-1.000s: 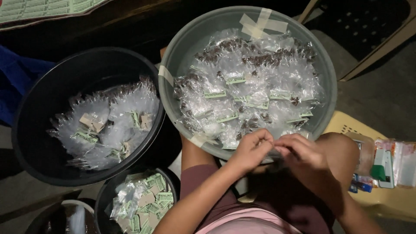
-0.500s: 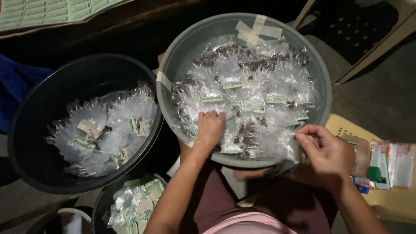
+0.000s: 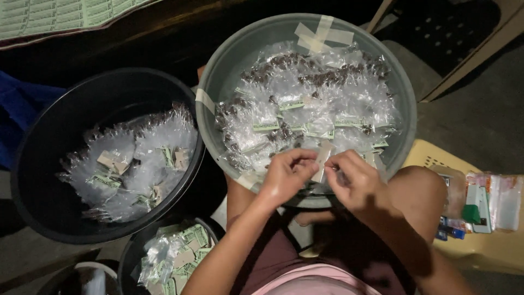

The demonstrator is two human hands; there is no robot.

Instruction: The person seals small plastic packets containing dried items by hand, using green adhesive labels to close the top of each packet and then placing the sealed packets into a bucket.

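Note:
A grey basin (image 3: pixel 229 60) rests on my lap, filled with small clear plastic packets (image 3: pixel 305 104) of dark bits with green paper labels. My left hand (image 3: pixel 286 176) and my right hand (image 3: pixel 357 180) meet at the basin's near rim. Together they pinch one small clear packet (image 3: pixel 323 161) between the fingertips. Both hands are closed on it.
A black basin (image 3: pixel 49 164) at the left holds more clear packets (image 3: pixel 131 164). A smaller dark tub (image 3: pixel 177 254) of labelled packets sits below it. A yellow plastic stool (image 3: pixel 480 240) at the right carries wrapped items. A beige chair leg (image 3: pixel 464 60) crosses the top right.
My left hand has come back from the pile in the grey basin to the near rim. It now meets my right hand on one packet.

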